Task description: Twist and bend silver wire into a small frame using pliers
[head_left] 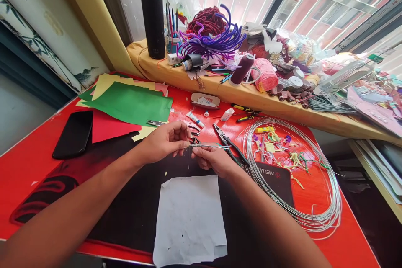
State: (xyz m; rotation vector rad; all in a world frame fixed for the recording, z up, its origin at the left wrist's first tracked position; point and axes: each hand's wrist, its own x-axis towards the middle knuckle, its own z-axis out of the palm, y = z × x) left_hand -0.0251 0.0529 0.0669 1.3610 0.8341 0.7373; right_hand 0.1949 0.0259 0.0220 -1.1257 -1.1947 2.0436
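Note:
My left hand [168, 140] and my right hand [213, 160] meet above a black desk mat [132, 205]. Both pinch a thin piece of silver wire [209, 146] that runs level between them, with its free end pointing right. The left fingers close on its left end; the right fingers close on it from below. A sheet of white paper [190, 217] lies on the mat just in front of the hands. Pliers [230, 145] with dark handles lie just behind my right hand.
A large coil of silver wire [323, 213] lies right on the red table [31, 155], around coloured scraps. Green, yellow and red paper sheets [132, 104] and a black phone [73, 134] lie left. The window ledge [163, 73] holds a black flask [153, 16], pipe cleaners and thread spools.

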